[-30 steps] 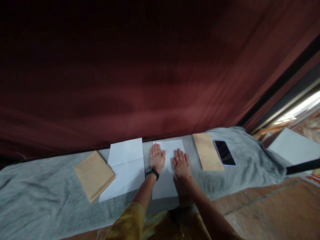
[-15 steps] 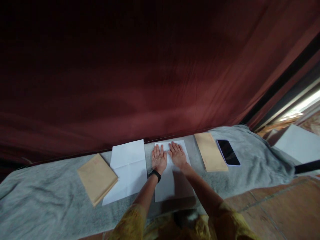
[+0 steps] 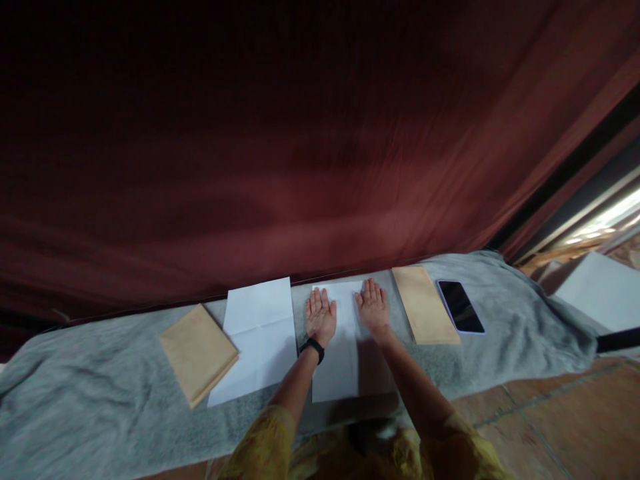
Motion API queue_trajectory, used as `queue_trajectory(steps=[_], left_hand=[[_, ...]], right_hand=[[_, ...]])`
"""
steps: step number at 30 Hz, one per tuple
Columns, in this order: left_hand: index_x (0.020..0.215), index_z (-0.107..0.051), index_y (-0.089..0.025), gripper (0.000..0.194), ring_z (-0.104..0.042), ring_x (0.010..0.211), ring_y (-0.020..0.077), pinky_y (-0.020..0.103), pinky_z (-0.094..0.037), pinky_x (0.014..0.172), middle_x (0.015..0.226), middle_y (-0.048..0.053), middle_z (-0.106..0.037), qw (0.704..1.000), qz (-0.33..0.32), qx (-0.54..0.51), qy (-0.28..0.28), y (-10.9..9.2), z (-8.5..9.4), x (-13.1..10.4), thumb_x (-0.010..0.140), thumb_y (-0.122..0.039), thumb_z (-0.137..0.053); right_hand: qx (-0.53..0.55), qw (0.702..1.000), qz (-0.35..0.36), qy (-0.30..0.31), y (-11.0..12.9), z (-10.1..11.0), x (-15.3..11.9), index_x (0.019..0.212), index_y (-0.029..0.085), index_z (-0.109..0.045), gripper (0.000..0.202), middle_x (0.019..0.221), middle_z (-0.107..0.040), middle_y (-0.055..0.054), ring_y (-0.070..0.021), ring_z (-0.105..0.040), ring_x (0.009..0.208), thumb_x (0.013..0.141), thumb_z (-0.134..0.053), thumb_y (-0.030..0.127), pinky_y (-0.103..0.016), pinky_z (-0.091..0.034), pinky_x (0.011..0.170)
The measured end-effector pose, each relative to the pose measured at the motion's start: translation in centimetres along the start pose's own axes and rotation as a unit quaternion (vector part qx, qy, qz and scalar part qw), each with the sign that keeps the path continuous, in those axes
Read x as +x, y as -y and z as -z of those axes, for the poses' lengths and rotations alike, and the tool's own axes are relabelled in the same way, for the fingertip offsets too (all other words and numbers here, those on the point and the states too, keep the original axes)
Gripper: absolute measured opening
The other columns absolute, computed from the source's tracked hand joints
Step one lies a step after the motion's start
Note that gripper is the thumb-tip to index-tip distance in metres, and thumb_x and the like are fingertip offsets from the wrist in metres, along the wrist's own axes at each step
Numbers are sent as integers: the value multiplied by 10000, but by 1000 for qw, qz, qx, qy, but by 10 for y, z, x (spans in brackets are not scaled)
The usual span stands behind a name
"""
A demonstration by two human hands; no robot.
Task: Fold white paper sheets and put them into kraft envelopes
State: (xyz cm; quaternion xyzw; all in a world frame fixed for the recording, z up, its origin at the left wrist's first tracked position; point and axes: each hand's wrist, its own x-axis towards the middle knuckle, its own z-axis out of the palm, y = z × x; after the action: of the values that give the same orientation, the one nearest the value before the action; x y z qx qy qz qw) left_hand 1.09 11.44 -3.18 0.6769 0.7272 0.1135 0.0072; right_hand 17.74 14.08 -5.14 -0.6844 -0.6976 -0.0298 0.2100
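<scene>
Both hands rest palm up, or nearly so, over a white sheet of paper (image 3: 335,373) that lies in front of me on grey cloth. My left hand (image 3: 321,318), with a black band at its wrist, is at the sheet's upper left, fingers spread and holding nothing. My right hand (image 3: 373,308) is over the upper right edge, its fingers apart and nothing in them. Left of them lies another white sheet (image 3: 263,333) with a crease across it. A stack of brown envelopes (image 3: 199,353) overlaps that sheet's left edge.
Right of my right hand lie more brown envelopes (image 3: 425,307) and a dark-screened phone (image 3: 461,307) with a purple edge. Grey cloth (image 3: 100,393) covers the long surface. A dark red curtain (image 3: 325,180) hangs behind. A white object (image 3: 600,290) stands at the far right.
My right hand has moved right, away from my left hand, to the right edge of the sheet. My left hand has stayed nearly in place. The view has shifted slightly.
</scene>
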Motion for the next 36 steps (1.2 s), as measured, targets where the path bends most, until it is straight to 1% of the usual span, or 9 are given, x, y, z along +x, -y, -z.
queue_trajectory(steps=[7, 10, 13, 18, 21, 26, 30, 34, 36], left_hand=[[1565, -277, -96, 623, -211, 1527, 259, 462, -174, 1244, 1637, 161, -240, 1000, 5, 6, 4, -2, 0, 0, 1024, -406, -261], [1567, -274, -105, 624, -213, 1527, 260, 469, -181, 1241, 1635, 156, -254, 1000, 3, 8, -8, -1, -3, 0, 1023, -409, -263], [1562, -288, -96, 629, -209, 1527, 267, 463, -169, 1245, 1634, 159, -259, 1000, 2, 3, -13, -1, -4, 0, 1021, -417, -268], [1556, -300, -91, 624, -208, 1528, 266, 465, -180, 1241, 1625, 164, -283, 1000, -3, -5, -11, -1, -2, -1, 1024, -415, -262], [1545, -318, -76, 625, -212, 1526, 265, 458, -186, 1241, 1624, 173, -283, 1000, -7, -3, -5, -1, 1, -1, 1023, -416, -266], [1523, -351, -40, 617, -268, 1509, 261, 447, -194, 1243, 1595, 190, -341, 1000, -10, 1, -9, 0, 9, -6, 1023, -389, -259], [1513, -375, -48, 600, -272, 1508, 264, 453, -216, 1240, 1593, 184, -351, 999, -34, -9, -14, -5, 14, -35, 1032, -383, -245], [1518, -388, -147, 557, -287, 1503, 242, 472, -244, 1236, 1600, 97, -374, 989, -141, -40, -5, -16, 12, -83, 1041, -402, -255], [1518, -387, -167, 548, -295, 1500, 231, 478, -259, 1233, 1597, 77, -383, 984, -173, -45, -5, -19, 12, -102, 1042, -410, -268]], right_hand=[[6, 1000, -23, -20, -10, 7, -9, 1504, -3, -377, 639, 1530, -416, -259, -336, -421, 1412, 1041, -238, 415, -534, -278, 1149], [7, 999, -29, -34, -10, 13, -20, 1512, -3, -362, 637, 1532, -412, -259, -346, -425, 1408, 1036, -245, 405, -550, -294, 1140], [7, 1000, 3, -25, -4, 22, -43, 1536, 32, -333, 620, 1558, -388, -230, -335, -389, 1435, 1038, -256, 394, -541, -293, 1148], [11, 994, 102, 24, 12, 38, -86, 1544, 97, -349, 574, 1589, -368, -163, -295, -334, 1472, 1042, -311, 374, -476, -270, 1182], [4, 994, 109, 18, 16, 41, -98, 1537, 99, -364, 560, 1571, -393, -178, -305, -341, 1468, 1041, -341, 358, -498, -247, 1188], [-1, 996, 95, -1, 16, 39, -99, 1534, 77, -362, 558, 1563, -392, -204, -316, -369, 1452, 1043, -357, 341, -514, -242, 1184], [-1, 996, 87, 12, 17, 40, -98, 1530, 85, -377, 550, 1563, -391, -201, -311, -369, 1454, 1045, -343, 343, -513, -241, 1184], [-19, 995, 85, 50, 16, 43, -97, 1535, 79, -365, 553, 1589, -341, -193, -301, -340, 1471, 1039, -319, 320, -504, -226, 1192], [-23, 993, 94, 68, 14, 44, -96, 1547, 75, -335, 564, 1602, -314, -190, -300, -311, 1485, 1036, -316, 313, -503, -219, 1194]])
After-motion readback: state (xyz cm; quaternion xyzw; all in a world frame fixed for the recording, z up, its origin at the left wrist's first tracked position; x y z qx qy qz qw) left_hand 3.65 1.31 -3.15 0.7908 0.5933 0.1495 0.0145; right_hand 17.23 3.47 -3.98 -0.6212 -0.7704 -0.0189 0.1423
